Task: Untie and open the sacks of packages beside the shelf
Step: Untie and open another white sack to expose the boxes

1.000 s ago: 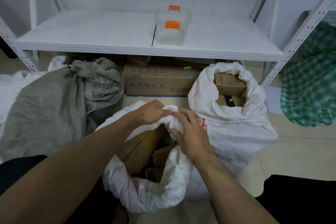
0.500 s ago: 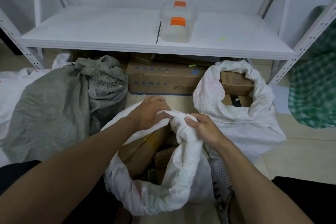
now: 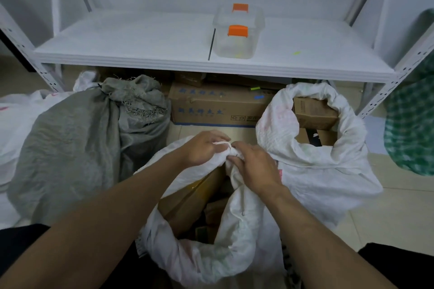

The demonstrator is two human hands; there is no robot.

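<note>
One white shelf point(image 3: 129, 40) above tiled floor point(image 3: 399, 206)

Person's body, head view. The left hand point(image 3: 199, 148) and right hand point(image 3: 256, 168) are bare, as are the left forearm point(image 3: 112, 213) and right forearm point(image 3: 312, 225) up to the frame edge. Plain matte black fabric clothing point(image 3: 21, 246) shows at the lower left corner, and a second patch of black fabric point(image 3: 399, 265) at the lower right.
</note>
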